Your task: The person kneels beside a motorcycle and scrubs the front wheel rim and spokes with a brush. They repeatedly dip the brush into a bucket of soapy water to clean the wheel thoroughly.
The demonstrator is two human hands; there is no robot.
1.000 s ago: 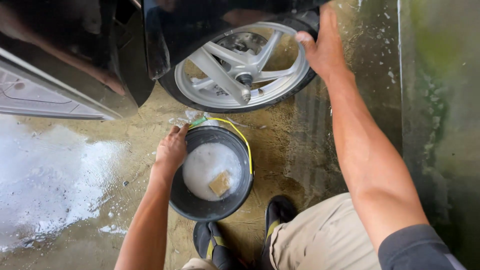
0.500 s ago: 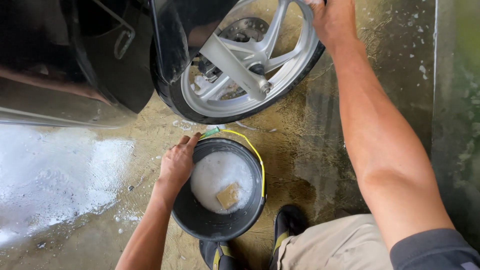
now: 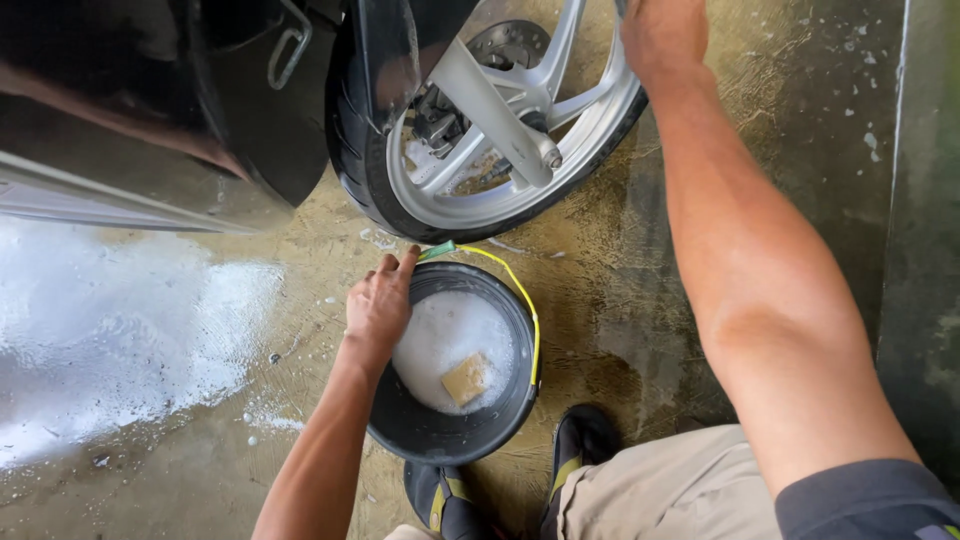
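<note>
Left hand: the left hand (image 3: 378,305) rests on the far-left rim of the black bucket (image 3: 430,440), fingers curled together over the edge.
Right hand: the right hand (image 3: 665,35) lies on top of the wheel (image 3: 500,205) at the far right; its fingers are cut off by the frame, so their state cannot be told.
Bucket: stands on the wet concrete floor (image 3: 620,300) just near of the tyre, with a yellow handle (image 3: 525,300) lying along its right rim.
Contents: white foam (image 3: 440,335) with a yellow sponge (image 3: 467,379) floating right of centre.
Feet: dark shoes (image 3: 580,440) just beside the bucket's near side.
Risk: the rim grip looks shallow and the floor soapy; a pull could tip the bucket or spill suds onto the shoes.
</note>
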